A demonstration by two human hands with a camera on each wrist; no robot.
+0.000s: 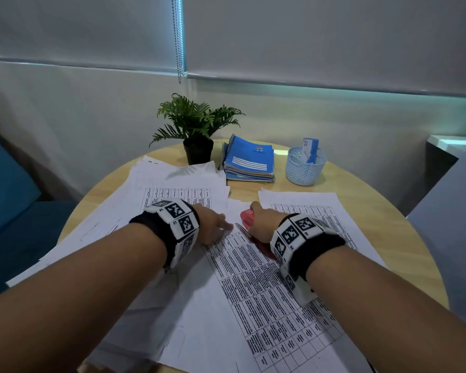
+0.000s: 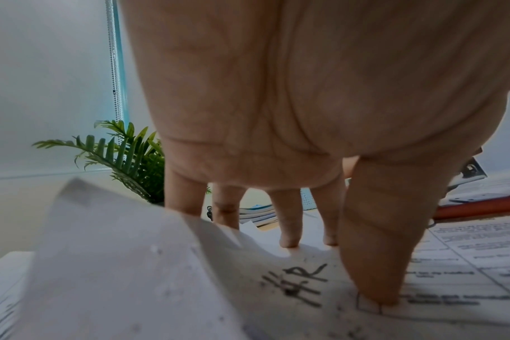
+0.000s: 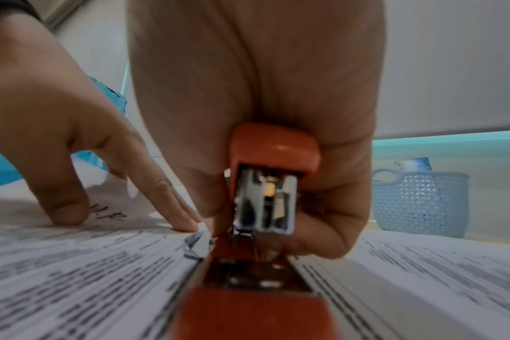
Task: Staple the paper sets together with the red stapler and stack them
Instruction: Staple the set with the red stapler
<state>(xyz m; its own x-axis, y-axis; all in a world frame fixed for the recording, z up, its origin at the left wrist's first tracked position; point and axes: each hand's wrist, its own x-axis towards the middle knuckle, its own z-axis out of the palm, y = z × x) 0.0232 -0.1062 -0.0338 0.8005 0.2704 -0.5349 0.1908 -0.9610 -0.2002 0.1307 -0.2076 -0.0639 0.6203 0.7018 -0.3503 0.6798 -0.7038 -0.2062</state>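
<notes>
The red stapler (image 1: 248,218) lies at the top right corner of the middle paper set (image 1: 264,292), and my right hand (image 1: 261,223) grips its top arm (image 3: 272,147). The stapler's base (image 3: 248,308) runs along the paper edge towards the wrist camera. My left hand (image 1: 213,224) presses straight fingers (image 2: 288,220) and thumb (image 2: 373,257) flat on the same set near the handwritten "HR" (image 2: 300,285), just left of the stapler. The left hand (image 3: 73,142) shows in the right wrist view too. Another paper set (image 1: 315,208) lies under my right wrist, and a loose pile (image 1: 156,200) spreads left.
On the round wooden table (image 1: 374,205), a potted fern (image 1: 197,130) stands at the back, blue spiral notebooks (image 1: 249,162) beside it, and a pale blue basket (image 1: 304,168) with a small box farther right. A blue seat (image 1: 8,200) is at the left.
</notes>
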